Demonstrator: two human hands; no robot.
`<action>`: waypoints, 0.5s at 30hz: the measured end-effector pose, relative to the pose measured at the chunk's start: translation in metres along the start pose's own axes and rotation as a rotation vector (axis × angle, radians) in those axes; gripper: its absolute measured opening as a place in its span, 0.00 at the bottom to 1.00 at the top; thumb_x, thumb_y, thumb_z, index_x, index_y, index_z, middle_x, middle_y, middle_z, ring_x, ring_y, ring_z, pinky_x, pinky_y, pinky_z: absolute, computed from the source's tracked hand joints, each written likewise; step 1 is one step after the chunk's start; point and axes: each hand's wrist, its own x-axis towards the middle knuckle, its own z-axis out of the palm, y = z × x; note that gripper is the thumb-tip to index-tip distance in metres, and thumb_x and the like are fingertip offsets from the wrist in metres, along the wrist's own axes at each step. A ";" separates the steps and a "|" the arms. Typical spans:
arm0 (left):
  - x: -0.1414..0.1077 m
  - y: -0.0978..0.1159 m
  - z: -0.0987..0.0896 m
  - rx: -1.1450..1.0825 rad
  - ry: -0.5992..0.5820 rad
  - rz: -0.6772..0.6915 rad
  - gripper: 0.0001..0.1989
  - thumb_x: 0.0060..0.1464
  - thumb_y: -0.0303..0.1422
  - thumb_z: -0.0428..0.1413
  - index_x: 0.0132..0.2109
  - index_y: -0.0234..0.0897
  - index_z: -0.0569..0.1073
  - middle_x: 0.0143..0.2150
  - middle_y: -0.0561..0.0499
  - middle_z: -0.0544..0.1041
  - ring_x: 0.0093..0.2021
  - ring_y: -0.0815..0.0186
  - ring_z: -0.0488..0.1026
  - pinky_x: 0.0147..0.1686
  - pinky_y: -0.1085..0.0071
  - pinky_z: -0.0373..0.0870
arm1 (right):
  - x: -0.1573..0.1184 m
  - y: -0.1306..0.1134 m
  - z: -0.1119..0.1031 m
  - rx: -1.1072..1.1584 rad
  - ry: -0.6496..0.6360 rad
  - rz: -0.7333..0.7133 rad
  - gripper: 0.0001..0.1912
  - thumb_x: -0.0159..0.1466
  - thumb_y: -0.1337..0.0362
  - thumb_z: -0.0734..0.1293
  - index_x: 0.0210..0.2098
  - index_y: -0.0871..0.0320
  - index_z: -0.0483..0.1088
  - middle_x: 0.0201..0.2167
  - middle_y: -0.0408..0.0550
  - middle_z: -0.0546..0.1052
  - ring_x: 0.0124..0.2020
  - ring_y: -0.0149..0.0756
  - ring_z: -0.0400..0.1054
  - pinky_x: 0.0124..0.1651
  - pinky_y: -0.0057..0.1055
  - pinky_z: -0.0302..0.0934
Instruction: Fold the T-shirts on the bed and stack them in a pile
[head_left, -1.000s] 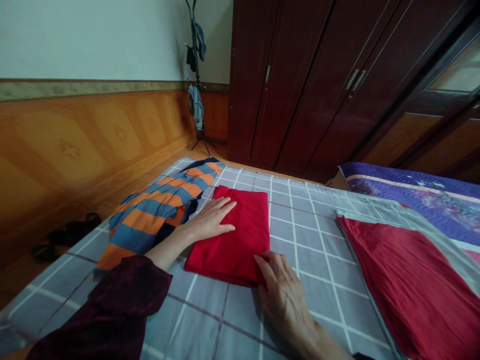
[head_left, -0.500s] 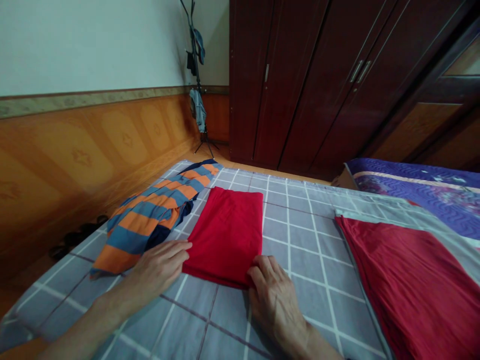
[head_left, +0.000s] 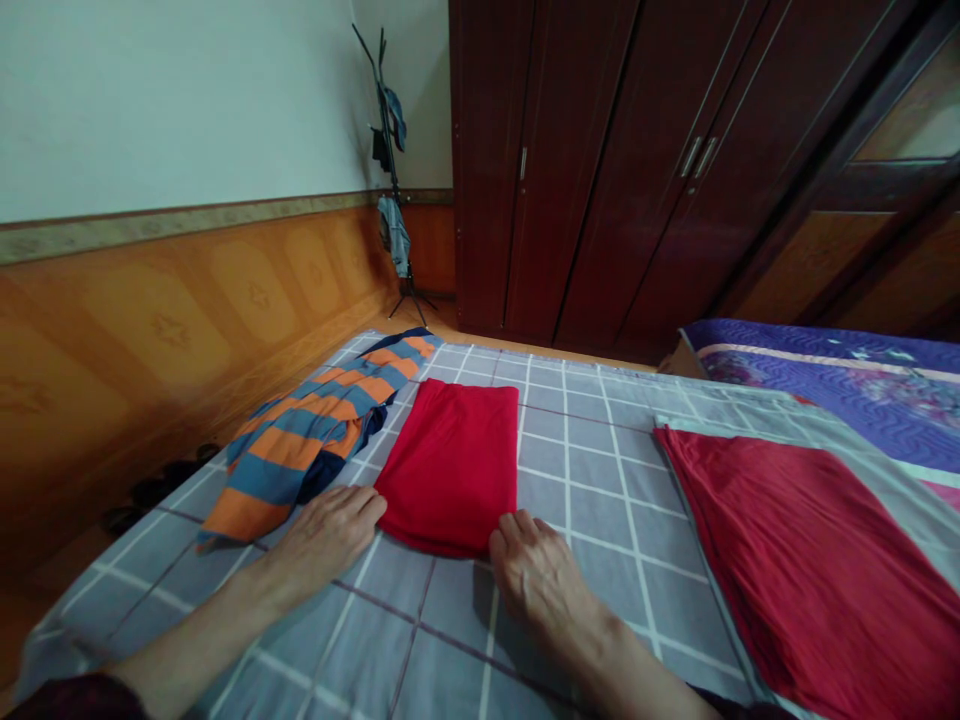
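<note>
A bright red folded cloth garment lies on a grey checked bedsheet in front of me; its exact kind I cannot make out. My left hand pinches its near left corner. At the near right corner, the curled fingers of my right hand grip the fabric. Between the two hands the near edge sags in a slight curve, a little off the sheet. Left of the garment lies an orange and blue striped piece of clothing with dark navy parts.
A larger dark red cloth lies on the right of the bed. Behind it is a purple patterned bedding surface. A dark wooden wardrobe stands beyond the bed, with a coat rack in the corner. Dark shoes sit on the floor at left.
Both hands have closed more firmly on the near corners of the red garment, and its near edge is now lifted slightly and curved. The camera view has tilted up a little.
</note>
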 end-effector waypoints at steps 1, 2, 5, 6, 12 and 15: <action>0.001 0.005 -0.006 -0.005 -0.012 0.008 0.15 0.53 0.17 0.45 0.37 0.37 0.72 0.35 0.48 0.75 0.37 0.61 0.73 0.41 0.62 0.70 | -0.003 0.003 -0.002 -0.006 0.007 -0.009 0.13 0.56 0.80 0.58 0.30 0.57 0.67 0.29 0.48 0.72 0.32 0.38 0.62 0.33 0.35 0.55; -0.001 0.011 -0.012 -0.019 -0.025 0.018 0.15 0.52 0.17 0.45 0.36 0.37 0.71 0.33 0.49 0.74 0.35 0.61 0.73 0.40 0.62 0.70 | -0.008 0.007 -0.005 -0.012 0.016 -0.015 0.13 0.55 0.80 0.58 0.29 0.56 0.67 0.28 0.47 0.71 0.30 0.38 0.62 0.32 0.35 0.54; -0.020 0.033 -0.024 -0.112 -0.073 0.088 0.16 0.50 0.17 0.47 0.38 0.39 0.71 0.35 0.50 0.75 0.35 0.60 0.73 0.39 0.63 0.70 | -0.034 0.018 -0.017 0.019 0.044 -0.056 0.13 0.53 0.80 0.58 0.26 0.55 0.65 0.25 0.45 0.70 0.26 0.36 0.61 0.28 0.34 0.52; -0.028 0.040 -0.027 -0.144 -0.082 0.120 0.16 0.49 0.17 0.48 0.40 0.40 0.72 0.37 0.49 0.76 0.37 0.60 0.74 0.40 0.63 0.70 | -0.043 0.020 -0.022 0.046 0.049 -0.071 0.13 0.53 0.80 0.58 0.25 0.55 0.64 0.24 0.45 0.70 0.25 0.35 0.60 0.27 0.33 0.52; -0.014 0.070 -0.062 -0.372 -0.083 0.218 0.16 0.59 0.26 0.50 0.52 0.46 0.69 0.49 0.52 0.76 0.49 0.62 0.73 0.52 0.65 0.66 | -0.055 0.018 -0.046 0.194 -0.085 -0.154 0.09 0.58 0.74 0.60 0.33 0.53 0.66 0.33 0.43 0.74 0.32 0.34 0.65 0.35 0.30 0.61; 0.039 0.090 -0.077 -0.562 -0.026 0.278 0.20 0.62 0.28 0.46 0.61 0.41 0.62 0.58 0.49 0.69 0.58 0.65 0.65 0.59 0.68 0.60 | -0.037 0.013 -0.039 0.235 -0.012 -0.156 0.06 0.62 0.67 0.60 0.36 0.53 0.68 0.39 0.44 0.75 0.40 0.34 0.67 0.44 0.31 0.63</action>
